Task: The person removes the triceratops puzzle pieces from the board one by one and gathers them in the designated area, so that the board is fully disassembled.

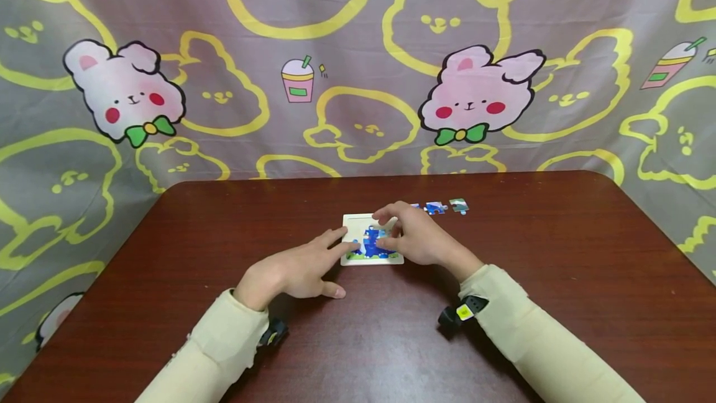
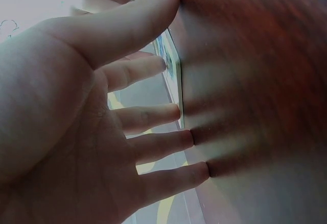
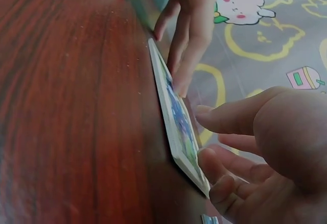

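A small white-framed jigsaw board (image 1: 360, 221) lies flat on the table, blue picture pieces (image 1: 370, 242) filling part of its lower area. My left hand (image 1: 296, 271) reaches in from the left with its fingers spread and straight. Its index fingertip rests on the board's left part, while the outer fingertips touch the table beside the edge (image 2: 178, 81). Over the board's right side is my right hand (image 1: 423, 238), fingers loosely bent. In the right wrist view its thumb (image 3: 225, 116) stands apart from the fingers, which are right at the board's edge, and no piece shows between them.
Loose jigsaw pieces lie behind the board to the right: a blue one (image 1: 435, 208), a greenish-grey one (image 1: 458, 205), and another partly hidden by my right hand. The brown table (image 1: 358, 341) ends at a patterned cloth (image 1: 358, 67) hanging behind it.
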`<state>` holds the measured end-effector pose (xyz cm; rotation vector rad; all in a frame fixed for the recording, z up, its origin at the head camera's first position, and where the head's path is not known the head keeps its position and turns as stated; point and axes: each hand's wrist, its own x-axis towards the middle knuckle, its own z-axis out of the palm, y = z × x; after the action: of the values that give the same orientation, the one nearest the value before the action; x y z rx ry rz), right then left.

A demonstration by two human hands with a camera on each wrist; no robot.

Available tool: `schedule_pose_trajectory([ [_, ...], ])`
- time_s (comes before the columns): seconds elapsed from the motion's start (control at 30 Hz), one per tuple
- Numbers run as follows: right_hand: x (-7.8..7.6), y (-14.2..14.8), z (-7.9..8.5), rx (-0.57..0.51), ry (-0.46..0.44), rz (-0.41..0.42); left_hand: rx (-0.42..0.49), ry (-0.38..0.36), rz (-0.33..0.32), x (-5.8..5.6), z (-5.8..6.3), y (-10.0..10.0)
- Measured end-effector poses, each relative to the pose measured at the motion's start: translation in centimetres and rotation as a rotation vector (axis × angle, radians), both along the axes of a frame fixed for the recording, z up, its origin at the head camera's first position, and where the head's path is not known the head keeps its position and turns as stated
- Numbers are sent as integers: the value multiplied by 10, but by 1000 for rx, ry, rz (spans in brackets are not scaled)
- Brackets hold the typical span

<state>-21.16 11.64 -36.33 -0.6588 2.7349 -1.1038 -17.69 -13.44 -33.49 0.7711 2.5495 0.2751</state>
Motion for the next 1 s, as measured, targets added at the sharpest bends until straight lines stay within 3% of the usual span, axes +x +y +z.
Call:
schedule_pose_trajectory([
  [0.4,-2,-7,-7,83,52,37,3,-5,-5,1,0,-1],
  [1.0,-6,-12,-1,138,-14,43,5,-10,-6,0,0,1],
])
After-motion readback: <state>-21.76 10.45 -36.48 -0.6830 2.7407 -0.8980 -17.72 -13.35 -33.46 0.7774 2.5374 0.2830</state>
